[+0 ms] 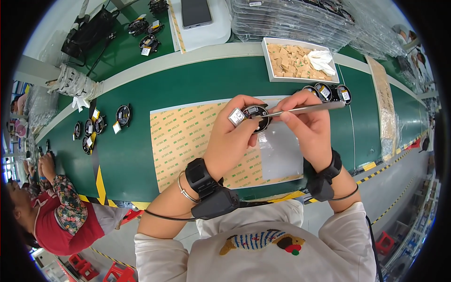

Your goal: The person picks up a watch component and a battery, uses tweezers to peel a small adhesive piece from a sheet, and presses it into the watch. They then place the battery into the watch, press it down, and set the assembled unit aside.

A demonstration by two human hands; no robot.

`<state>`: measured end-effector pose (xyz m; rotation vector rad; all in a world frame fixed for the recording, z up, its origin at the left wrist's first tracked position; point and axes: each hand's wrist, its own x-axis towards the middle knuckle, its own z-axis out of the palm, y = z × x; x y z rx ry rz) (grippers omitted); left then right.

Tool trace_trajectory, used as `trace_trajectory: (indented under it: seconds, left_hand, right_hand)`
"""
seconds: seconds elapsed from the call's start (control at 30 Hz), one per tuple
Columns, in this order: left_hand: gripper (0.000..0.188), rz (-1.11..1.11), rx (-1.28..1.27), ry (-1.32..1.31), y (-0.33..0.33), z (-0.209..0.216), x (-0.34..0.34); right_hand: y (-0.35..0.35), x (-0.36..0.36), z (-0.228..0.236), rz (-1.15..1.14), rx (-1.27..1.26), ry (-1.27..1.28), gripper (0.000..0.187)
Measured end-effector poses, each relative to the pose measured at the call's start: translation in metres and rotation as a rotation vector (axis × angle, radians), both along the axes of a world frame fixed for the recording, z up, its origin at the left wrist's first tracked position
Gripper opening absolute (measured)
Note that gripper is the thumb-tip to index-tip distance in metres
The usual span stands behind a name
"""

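My left hand [235, 134] is closed around a small round black electronic part [261, 123], open-faced like a watch case. A white square tag [236, 117] sticks out from its left side, next to my fingers. My right hand [307, 120] pinches slim metal tweezers [314, 109]. Their pointed tip reaches into the face of the round part, near my left thumb; what it touches is too small to make out. Below both hands lies a sheet of tan printed adhesive backing [188, 145], with a translucent film [282, 157] at its right.
Round parts [323, 92] sit beyond my right hand, by a white box [303, 81] of small tan pieces. More round parts [89, 127] lie at the left. Clear plastic trays [291, 23] are stacked behind. A co-worker [61, 214] sits at the far left.
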<state>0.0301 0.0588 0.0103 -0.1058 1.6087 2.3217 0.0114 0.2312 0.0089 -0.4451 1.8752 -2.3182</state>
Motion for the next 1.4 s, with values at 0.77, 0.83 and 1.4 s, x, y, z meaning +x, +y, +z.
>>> trace_trajectory:
  seconds: [0.77, 0.83, 1.4]
  left_hand:
    - [0.025, -0.177, -0.023, -0.019, -0.011, 0.005, -0.002]
    - [0.025, -0.206, -0.037, -0.022, -0.011, 0.005, -0.001]
    - [0.020, -0.097, -0.188, 0.078, -0.001, 0.000, 0.000]
  right_hand:
    - [0.058, -0.038, 0.015, -0.718, 0.759, 0.338, 0.007]
    - [0.053, -0.034, 0.016, -0.711, 0.732, 0.348, 0.006]
    - [-0.005, 0.000, 0.008, -0.073, 0.732, 0.664, 0.028]
